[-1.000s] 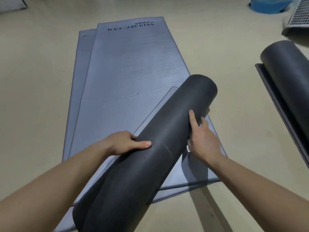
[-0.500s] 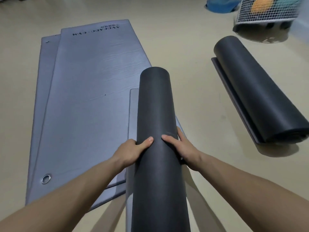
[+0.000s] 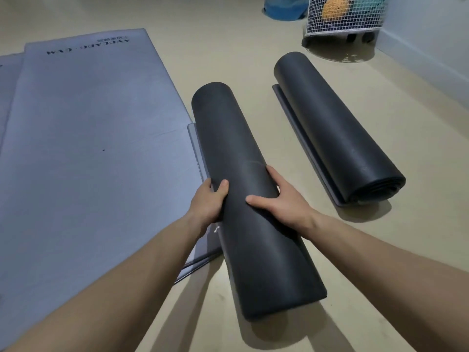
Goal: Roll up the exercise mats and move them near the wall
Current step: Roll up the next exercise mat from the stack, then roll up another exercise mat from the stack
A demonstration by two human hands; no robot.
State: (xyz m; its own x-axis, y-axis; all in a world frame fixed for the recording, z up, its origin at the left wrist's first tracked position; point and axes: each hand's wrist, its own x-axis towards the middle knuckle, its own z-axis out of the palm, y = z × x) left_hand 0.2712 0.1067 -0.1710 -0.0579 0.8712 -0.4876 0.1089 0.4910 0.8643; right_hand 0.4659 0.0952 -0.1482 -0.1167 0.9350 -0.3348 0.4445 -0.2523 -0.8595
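Observation:
A dark grey rolled mat [image 3: 236, 138] is held in front of me, its near end low at the bottom centre. My left hand [image 3: 209, 200] grips its left side, thumb on top. My right hand [image 3: 279, 199] grips its right side, thumb across the top. A loose grey flap of the roll shows along its left edge. A second rolled dark mat [image 3: 337, 133] lies on the floor to the right. Two flat grey mats [image 3: 88, 148], stacked, lie unrolled on the left.
A white wire basket [image 3: 342, 19] with orange and teal things stands at the back right by the wall [image 3: 431, 34]. A blue object [image 3: 284, 8] sits beside it. Beige floor [image 3: 253, 54] lies between the mats and around the rolls.
The held roll has swung to the right, off the flat mats and closer to the second roll. Both hands kept their hold. The view has turned right, showing the wall.

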